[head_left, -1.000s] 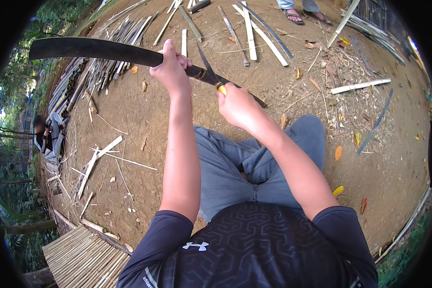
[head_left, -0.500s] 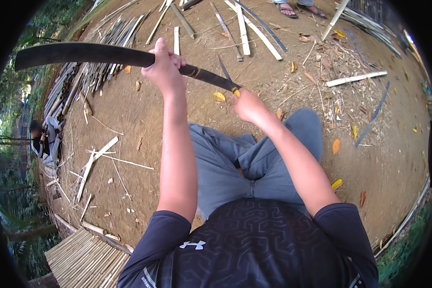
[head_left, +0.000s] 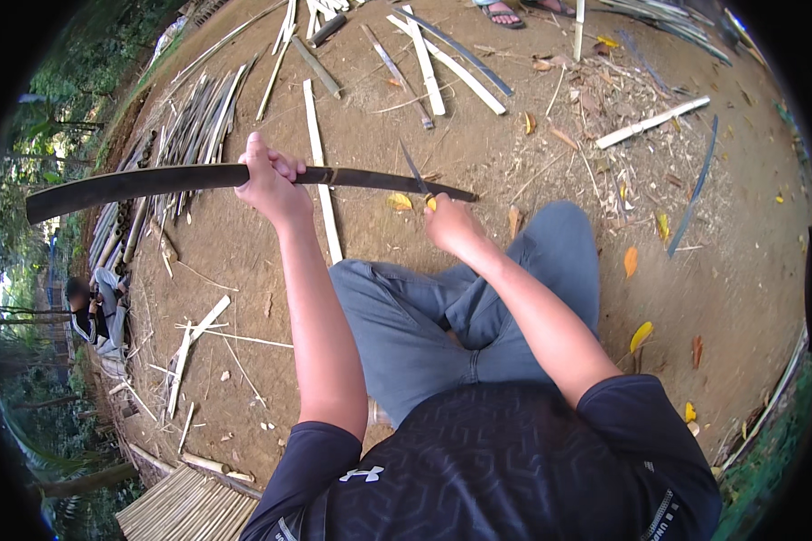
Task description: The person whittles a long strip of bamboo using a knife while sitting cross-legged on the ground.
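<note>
A long dark bamboo strip (head_left: 135, 187) stretches sideways in front of me, with a node just right of my left hand (head_left: 275, 185). That hand is closed around the strip, thumb raised along it. My right hand (head_left: 456, 224) grips a knife (head_left: 412, 167), its thin blade pointing up and to the left, with a bit of yellow showing by the fist. The blade crosses the strip close to its narrow right end; I cannot tell whether the edge touches it. Both arms reach out over my crossed legs.
Pale split strips (head_left: 429, 68) lie on the dirt ahead, and a stack of bamboo pieces (head_left: 180, 126) is at far left. A slatted bamboo mat (head_left: 189, 505) is at lower left. Someone in sandals (head_left: 502, 15) stands ahead; another person (head_left: 99, 311) sits at left.
My left hand has come down and to the left, bringing the strip nearer level. More of the strip's right end now shows beyond the knife, and my right hand has shifted slightly down-left.
</note>
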{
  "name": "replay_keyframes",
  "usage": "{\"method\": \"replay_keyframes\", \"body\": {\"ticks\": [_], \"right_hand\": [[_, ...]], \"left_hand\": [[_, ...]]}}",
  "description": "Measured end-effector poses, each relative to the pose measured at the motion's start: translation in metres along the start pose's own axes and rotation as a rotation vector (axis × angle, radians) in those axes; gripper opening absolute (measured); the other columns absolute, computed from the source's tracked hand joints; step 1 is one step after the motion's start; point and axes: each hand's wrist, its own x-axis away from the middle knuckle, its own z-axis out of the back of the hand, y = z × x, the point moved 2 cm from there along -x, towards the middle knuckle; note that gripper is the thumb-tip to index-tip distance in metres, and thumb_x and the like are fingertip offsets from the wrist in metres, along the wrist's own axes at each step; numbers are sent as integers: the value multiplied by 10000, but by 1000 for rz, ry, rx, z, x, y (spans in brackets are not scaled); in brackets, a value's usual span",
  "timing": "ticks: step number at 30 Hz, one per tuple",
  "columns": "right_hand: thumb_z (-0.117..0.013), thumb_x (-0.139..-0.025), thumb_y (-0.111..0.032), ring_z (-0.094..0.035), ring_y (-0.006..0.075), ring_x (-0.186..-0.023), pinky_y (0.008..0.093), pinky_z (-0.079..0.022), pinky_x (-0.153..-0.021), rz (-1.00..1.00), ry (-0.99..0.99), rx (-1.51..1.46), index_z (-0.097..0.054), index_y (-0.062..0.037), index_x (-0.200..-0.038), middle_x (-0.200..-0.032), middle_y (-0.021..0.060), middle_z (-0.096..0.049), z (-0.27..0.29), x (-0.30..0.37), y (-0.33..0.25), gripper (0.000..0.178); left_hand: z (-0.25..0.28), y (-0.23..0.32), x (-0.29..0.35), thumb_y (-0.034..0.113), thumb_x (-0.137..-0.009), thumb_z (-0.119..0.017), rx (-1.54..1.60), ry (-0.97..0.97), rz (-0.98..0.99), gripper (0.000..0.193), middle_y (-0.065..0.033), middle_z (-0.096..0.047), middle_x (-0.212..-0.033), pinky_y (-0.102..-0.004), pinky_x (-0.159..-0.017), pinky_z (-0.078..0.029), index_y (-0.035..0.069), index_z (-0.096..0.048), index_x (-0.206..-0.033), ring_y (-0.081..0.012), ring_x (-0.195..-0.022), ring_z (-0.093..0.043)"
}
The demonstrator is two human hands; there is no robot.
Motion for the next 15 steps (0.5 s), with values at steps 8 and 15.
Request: {"method": "replay_keyframes", "body": {"ticks": [8,15], "right_hand": [[-494,-887,-110,-627,389,-1076,451,-518,-900,6,-66,79,-544,70,-1138,-1143,289,-623,3,-26,4,313],[-480,-949,-207,-631,414,-1042,485,-506,-887,-15,-41,84,-517,59,-1171,-1094,287,-637,-7,-53,44,348]], "left_hand": [[18,-11,-15,223,-922,-611,-4,54,27,322,35,-338,-519,-276,-476,-318,122,-424,-680,-82,-448,-321],[16,-13,-12,237,-932,-598,13,4,41,319,40,-325,-517,-273,-493,-313,130,-420,-689,-84,-449,-302]]}}
